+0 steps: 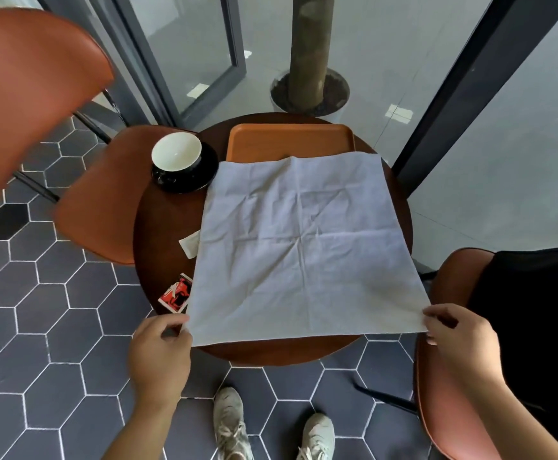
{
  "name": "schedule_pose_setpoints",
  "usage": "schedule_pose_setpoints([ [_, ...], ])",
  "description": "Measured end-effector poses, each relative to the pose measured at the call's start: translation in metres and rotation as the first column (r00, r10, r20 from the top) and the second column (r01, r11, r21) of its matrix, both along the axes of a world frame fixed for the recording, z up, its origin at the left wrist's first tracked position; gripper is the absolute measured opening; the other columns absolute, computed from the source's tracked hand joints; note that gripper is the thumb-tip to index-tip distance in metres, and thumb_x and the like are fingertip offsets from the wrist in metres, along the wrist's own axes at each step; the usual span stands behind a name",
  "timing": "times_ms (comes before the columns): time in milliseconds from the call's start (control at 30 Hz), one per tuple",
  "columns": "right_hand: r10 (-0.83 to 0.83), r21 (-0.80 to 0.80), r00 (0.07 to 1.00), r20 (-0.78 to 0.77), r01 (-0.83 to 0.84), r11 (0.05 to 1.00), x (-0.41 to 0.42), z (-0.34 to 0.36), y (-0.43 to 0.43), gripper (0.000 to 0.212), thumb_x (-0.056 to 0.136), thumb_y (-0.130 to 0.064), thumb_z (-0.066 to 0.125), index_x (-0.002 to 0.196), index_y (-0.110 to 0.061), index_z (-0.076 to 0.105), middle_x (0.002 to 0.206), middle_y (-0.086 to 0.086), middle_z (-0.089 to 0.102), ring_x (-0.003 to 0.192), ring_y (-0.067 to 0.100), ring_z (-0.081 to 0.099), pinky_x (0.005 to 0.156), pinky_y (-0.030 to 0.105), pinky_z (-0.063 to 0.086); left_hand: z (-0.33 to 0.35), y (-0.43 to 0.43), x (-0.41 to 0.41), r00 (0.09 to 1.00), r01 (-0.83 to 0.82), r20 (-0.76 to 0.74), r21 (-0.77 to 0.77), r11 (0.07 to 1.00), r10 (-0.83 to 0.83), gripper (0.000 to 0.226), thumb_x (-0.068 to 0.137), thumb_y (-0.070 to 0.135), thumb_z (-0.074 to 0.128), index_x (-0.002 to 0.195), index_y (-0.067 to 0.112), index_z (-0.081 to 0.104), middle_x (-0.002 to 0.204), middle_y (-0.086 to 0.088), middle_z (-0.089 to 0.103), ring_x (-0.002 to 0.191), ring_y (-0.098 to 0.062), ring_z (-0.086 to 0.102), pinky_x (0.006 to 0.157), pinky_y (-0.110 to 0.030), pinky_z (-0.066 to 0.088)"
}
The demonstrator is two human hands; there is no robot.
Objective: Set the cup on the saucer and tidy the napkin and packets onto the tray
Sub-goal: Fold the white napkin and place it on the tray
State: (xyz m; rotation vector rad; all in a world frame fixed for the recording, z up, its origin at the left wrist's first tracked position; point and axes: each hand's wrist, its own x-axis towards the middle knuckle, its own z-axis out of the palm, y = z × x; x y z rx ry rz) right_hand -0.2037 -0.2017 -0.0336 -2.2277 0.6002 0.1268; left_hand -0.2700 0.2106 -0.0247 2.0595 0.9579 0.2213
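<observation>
From the head camera we look down on a pale grey napkin (300, 247) spread flat across a round dark wooden table (168, 234). It is close to square, so we find no clear long axis; its edges run roughly toward and away from us, and the near edge overhangs the table rim. Our left hand (159, 353) pinches the near left corner between thumb and fingers, and our right hand (460, 340) pinches the near right corner the same way.

The napkin's far edge lies over the front of an orange tray (290, 141) at the back of the table. Left of the tray, a white-lined cup (176, 152) sits on a black saucer (201, 180), the saucer's right rim just tucked under the napkin.

The floor is dark hexagonal tile (38, 327), with orange chairs (25, 94) left and right and glass panels behind.

A white packet (189, 245) and a red packet (174, 293) peek from under the napkin's left edge, both partly covered; the red packet's print is unreadable. Whatever else lies beneath is hidden.
</observation>
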Motion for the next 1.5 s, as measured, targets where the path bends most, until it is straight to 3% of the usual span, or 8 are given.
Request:
schedule_pose_setpoints([
  [167, -0.083, 0.270, 0.995, -0.054, 0.094, 0.958, 0.008, -0.002, -0.003, 0.028, 0.089, 0.002, 0.057, 0.097, -0.016, 0.077, 0.080, 0.005, 0.077, 0.067, 0.019, 0.074, 0.076, 0.040, 0.063, 0.001, 0.001, -0.001, 0.991, -0.012, 0.125, -0.227, 0.974, 0.042, 0.036, 0.084, 0.001, 0.071, 0.079, 0.036, 0.075, 0.067, 0.012, 0.067, 0.056, -0.025, 0.061, 0.042, -0.014, 0.046],
  [333, 0.007, 0.284, 1.000, 0.008, -0.009, 0.959, 0.012, 0.011, -0.008, 0.056, 0.076, 0.021, 0.053, 0.107, -0.020, 0.076, 0.085, 0.000, 0.078, 0.081, 0.012, 0.075, 0.076, 0.014, 0.057, 0.011, 0.012, 0.002, 0.983, 0.108, 0.178, -0.325, 0.940, -0.051, 0.028, 0.087, 0.002, 0.070, 0.086, 0.029, 0.078, 0.057, 0.008, 0.061, 0.041, -0.010, 0.047, 0.038, -0.017, 0.041],
  [500, 0.048, 0.193, 0.990, 0.134, -0.073, 0.978, 0.014, 0.027, -0.008, 0.029, 0.080, -0.012, 0.079, 0.092, -0.038, 0.077, 0.078, -0.016, 0.076, 0.070, 0.000, 0.072, 0.063, 0.006, 0.050, 0.015, 0.029, 0.009, 0.969, 0.225, 0.201, -0.456, 0.861, -0.147, 0.029, 0.077, -0.001, 0.060, 0.085, 0.019, 0.080, 0.091, -0.008, 0.076, 0.075, -0.025, 0.072, 0.070, -0.024, 0.057],
  [667, 0.079, 0.159, 0.976, 0.201, -0.112, 0.981, 0.021, 0.036, -0.003, 0.020, 0.084, -0.031, 0.075, 0.084, -0.051, 0.074, 0.074, -0.013, 0.075, 0.065, 0.011, 0.072, 0.064, 0.016, 0.054, 0.012, 0.025, 0.015, 0.943, 0.323, 0.168, -0.239, 0.916, -0.289, 0.068, 0.077, -0.028, 0.049, 0.085, 0.033, 0.078, 0.094, 0.009, 0.075, 0.089, -0.008, 0.072, 0.078, -0.010, 0.052],
  [900, 0.153, -0.006, 0.960, 0.236, -0.156, 0.988, 0.035, 0.041, 0.001, 0.024, 0.085, -0.032, 0.075, 0.075, -0.053, 0.069, 0.093, -0.015, 0.066, 0.076, 0.015, 0.068, 0.073, 0.034, 0.055, 0.009, 0.026, 0.021, 0.953, 0.252, 0.212, -0.171, 0.952, -0.214, 0.040, 0.085, 0.003, 0.072, 0.085, 0.042, 0.078, 0.078, 0.009, 0.077, 0.075, -0.008, 0.074, 0.070, -0.009, 0.052],
  [1067, 0.136, 0.081, 0.947, 0.291, -0.166, 0.983, 0.035, 0.044, 0.001, 0.033, 0.085, -0.021, 0.076, 0.083, -0.055, 0.073, 0.084, -0.025, 0.073, 0.077, -0.004, 0.068, 0.066, 0.004, 0.046, 0.017, 0.029, 0.025, 0.956, 0.214, 0.223, -0.092, 0.973, -0.189, 0.039, 0.085, 0.009, 0.074, 0.086, 0.047, 0.074, 0.082, 0.001, 0.074, 0.069, -0.007, 0.068, 0.064, -0.005, 0.048],
  [1267, 0.090, 0.191, 0.931, 0.353, -0.166, 0.968, 0.032, 0.042, -0.001, 0.034, 0.084, -0.013, 0.077, 0.086, -0.047, 0.076, 0.084, -0.020, 0.076, 0.077, -0.004, 0.070, 0.070, 0.004, 0.048, 0.036, 0.028, 0.023, 0.952, 0.253, 0.217, -0.159, 0.954, -0.217, 0.032, 0.086, 0.004, 0.073, 0.087, 0.036, 0.076, 0.085, 0.023, 0.075, 0.080, 0.009, 0.068, 0.069, 0.000, 0.046],
  [1500, 0.074, 0.188, 0.930, 0.361, -0.150, 0.971, 0.032, 0.040, -0.009, 0.029, 0.085, -0.015, 0.077, 0.088, -0.044, 0.075, 0.083, -0.017, 0.076, 0.075, 0.000, 0.070, 0.071, 0.007, 0.050, 0.047, 0.029, 0.022, 0.952, 0.240, 0.227, -0.134, 0.961, -0.206, 0.039, 0.088, 0.012, 0.072, 0.084, 0.051, 0.074, 0.084, 0.026, 0.073, 0.075, 0.009, 0.065, 0.065, 0.001, 0.043],
])
